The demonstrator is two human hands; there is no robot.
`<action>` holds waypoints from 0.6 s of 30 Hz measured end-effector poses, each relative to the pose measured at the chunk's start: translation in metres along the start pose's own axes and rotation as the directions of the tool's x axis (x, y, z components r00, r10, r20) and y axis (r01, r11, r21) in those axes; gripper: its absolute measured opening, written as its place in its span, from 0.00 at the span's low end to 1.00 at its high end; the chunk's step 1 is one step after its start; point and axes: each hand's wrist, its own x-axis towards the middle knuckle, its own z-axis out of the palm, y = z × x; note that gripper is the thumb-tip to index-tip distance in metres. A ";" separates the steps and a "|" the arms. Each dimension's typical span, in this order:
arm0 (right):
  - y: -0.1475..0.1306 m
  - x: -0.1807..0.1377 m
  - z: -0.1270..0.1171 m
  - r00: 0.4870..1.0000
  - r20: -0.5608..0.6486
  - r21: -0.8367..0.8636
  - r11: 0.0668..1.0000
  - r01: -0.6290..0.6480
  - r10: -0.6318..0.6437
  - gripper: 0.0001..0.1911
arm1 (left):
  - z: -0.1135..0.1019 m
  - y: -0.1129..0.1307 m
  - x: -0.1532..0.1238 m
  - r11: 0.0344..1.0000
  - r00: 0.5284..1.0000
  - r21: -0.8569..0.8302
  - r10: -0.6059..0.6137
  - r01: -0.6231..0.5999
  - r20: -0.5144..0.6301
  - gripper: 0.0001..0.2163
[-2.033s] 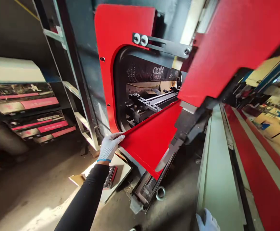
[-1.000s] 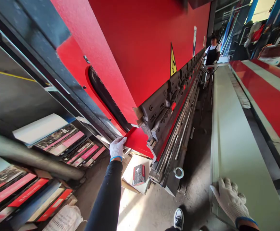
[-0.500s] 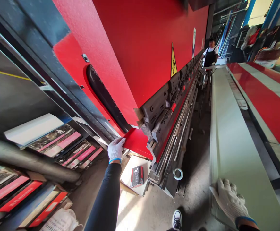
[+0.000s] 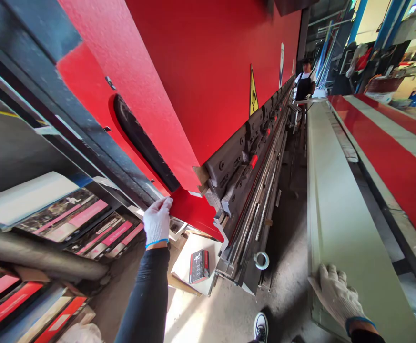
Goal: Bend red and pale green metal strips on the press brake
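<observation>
My left hand (image 4: pixel 157 220), in a white knit glove, pinches the outer corner of a red metal sheet (image 4: pixel 193 209). The sheet lies between the upper tooling (image 4: pixel 225 183) and the lower die of a large red press brake (image 4: pixel 193 62); much of it is hidden inside the machine. On the right, my gloved right hand (image 4: pixel 338 293) rests on a long pale grey-green metal panel (image 4: pixel 350 205). Its fingers lie over the surface, with the thumb near the panel's left edge.
A small black-and-red box (image 4: pixel 198 266) sits on a white box lid (image 4: pixel 179 267) below the sheet. Printed cartons (image 4: pixel 68 209) are stacked at left. Striped red-and-white panels (image 4: pixel 382 128) lie at right. A co-worker (image 4: pixel 304 83) stands at the machine's far end. A metal ring (image 4: pixel 261 260) juts out.
My left hand has moved a little left, still gripping the sheet corner. The red strip showing along the die's front has narrowed. My right hand stays on the panel; the view has shifted slightly.
</observation>
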 end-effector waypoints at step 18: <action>-0.004 0.000 -0.002 1.000 0.011 -0.002 1.000 -0.029 0.029 0.31 | -0.001 0.057 -0.009 0.937 0.940 0.170 0.326 -0.307 -0.099 0.19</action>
